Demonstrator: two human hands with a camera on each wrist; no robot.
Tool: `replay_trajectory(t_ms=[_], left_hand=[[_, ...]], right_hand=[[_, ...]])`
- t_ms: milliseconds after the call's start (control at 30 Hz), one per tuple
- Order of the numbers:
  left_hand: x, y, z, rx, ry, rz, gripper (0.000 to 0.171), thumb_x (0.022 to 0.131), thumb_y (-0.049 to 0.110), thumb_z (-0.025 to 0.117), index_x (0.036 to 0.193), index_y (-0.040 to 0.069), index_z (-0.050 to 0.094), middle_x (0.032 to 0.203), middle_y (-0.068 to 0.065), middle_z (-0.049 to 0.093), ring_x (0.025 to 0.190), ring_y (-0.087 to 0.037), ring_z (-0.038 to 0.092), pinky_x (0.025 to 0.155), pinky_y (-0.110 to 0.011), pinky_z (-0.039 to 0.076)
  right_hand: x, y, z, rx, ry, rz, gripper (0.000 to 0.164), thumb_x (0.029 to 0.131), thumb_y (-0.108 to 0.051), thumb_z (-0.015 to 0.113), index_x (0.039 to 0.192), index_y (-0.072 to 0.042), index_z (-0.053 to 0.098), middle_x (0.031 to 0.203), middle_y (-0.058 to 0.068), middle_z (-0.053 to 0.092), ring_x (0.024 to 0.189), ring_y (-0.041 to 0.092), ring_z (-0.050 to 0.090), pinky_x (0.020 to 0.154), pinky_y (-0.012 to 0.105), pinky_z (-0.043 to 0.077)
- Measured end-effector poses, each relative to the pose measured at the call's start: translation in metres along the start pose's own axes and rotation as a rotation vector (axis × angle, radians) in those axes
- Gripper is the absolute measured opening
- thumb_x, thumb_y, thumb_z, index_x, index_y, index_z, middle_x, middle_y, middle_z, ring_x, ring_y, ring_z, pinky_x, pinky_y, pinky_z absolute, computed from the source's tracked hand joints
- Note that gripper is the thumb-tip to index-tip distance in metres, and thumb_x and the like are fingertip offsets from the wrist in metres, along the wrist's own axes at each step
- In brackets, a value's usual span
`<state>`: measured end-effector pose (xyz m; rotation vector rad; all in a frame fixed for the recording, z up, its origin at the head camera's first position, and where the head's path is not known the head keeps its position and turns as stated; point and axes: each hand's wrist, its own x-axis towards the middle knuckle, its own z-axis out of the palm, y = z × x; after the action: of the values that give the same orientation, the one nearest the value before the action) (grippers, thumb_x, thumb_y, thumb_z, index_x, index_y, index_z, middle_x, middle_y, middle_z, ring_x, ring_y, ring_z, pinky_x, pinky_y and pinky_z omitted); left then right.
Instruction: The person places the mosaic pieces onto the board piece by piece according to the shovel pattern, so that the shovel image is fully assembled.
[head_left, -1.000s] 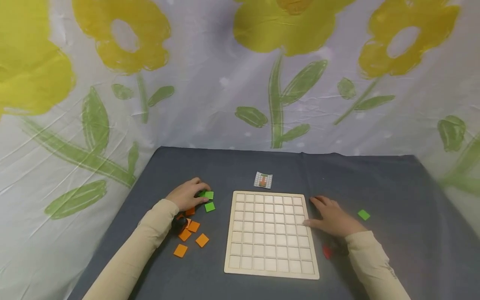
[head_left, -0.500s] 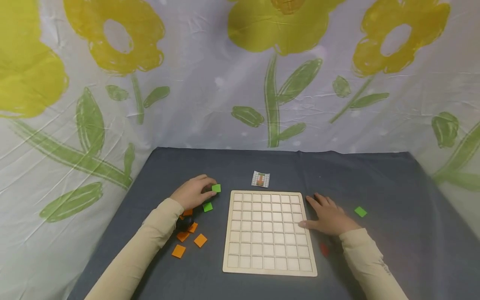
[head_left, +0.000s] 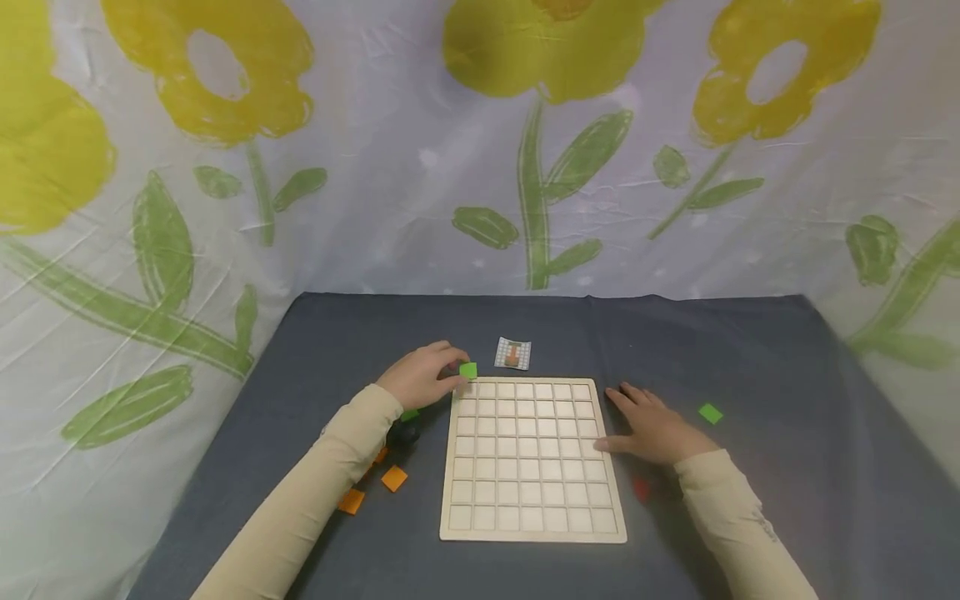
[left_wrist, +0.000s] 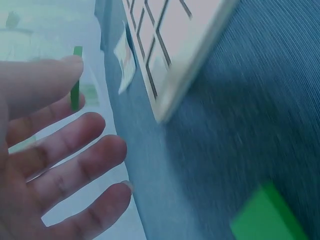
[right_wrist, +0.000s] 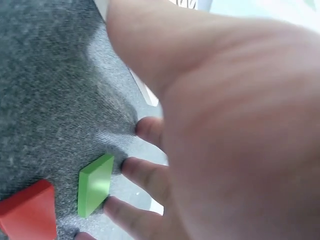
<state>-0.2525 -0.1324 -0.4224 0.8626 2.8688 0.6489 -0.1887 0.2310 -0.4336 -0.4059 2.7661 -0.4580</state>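
Observation:
My left hand [head_left: 423, 377] pinches a small green square tile [head_left: 468, 370] between thumb and index finger. The tile is above the far left corner of a pale wooden grid board [head_left: 532, 537]. In the left wrist view, that tile [left_wrist: 75, 97] appears edge-on and the other fingers are spread. My right hand [head_left: 652, 425] lies at the board's right side, thumb at its edge and fingers extended on the cloth. The right wrist view has a red tile [right_wrist: 31, 212] and a green tile [right_wrist: 95, 185] on the cloth near those fingers.
A small printed card [head_left: 513, 353] lies beyond the board. Left of the board, orange tiles [head_left: 394, 478] and a green tile [head_left: 409, 414] are partly hidden by my left arm. A dark round object [head_left: 406, 433] shows beside that wrist. A flowered curtain [head_left: 375, 208] stands behind the table.
My left hand has lifted a green tile from the left-hand tiles and carried it right to the board's far corner. The right hand stays by the board. The head view has shifted slightly.

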Motion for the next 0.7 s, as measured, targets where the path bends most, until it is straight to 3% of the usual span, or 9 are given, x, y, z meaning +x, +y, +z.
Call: replay_trajectory(t_ms=[200,500,700], left_hand=[[0.015,0.014,0.012,-0.025,-0.013,0.014,0.034,0.093,0.027,0.065,0.124,0.013,0.064,0.104,-0.004,0.060,0.085,-0.014,0.059,0.073,-0.030,0.050],[0.024,0.029,0.027,0.002,-0.036,0.064,0.032,0.094,0.027,0.063,0.121,0.012,0.065,0.103,-0.003,0.057,0.075,-0.010,0.052,0.066,-0.027,0.046],[0.028,0.032,0.037,0.021,-0.015,0.091,0.030,0.092,0.026,0.065,0.118,0.011,0.067,0.101,-0.004,0.058,0.077,-0.011,0.056,0.067,-0.026,0.048]], right_hand=[[-0.004,0.001,-0.002,-0.013,0.006,0.010,0.092,0.082,-0.058,0.065,0.148,-0.003,0.033,0.152,0.028,0.024,0.137,0.053,0.022,0.101,0.066,0.030],[-0.001,0.000,0.002,-0.021,0.018,0.017,0.091,0.082,-0.056,0.067,0.147,-0.002,0.034,0.152,0.029,0.024,0.136,0.052,0.023,0.099,0.066,0.033],[0.000,0.001,0.001,-0.032,0.021,0.013,0.091,0.082,-0.057,0.066,0.147,-0.002,0.034,0.151,0.029,0.025,0.136,0.053,0.024,0.099,0.067,0.031]])
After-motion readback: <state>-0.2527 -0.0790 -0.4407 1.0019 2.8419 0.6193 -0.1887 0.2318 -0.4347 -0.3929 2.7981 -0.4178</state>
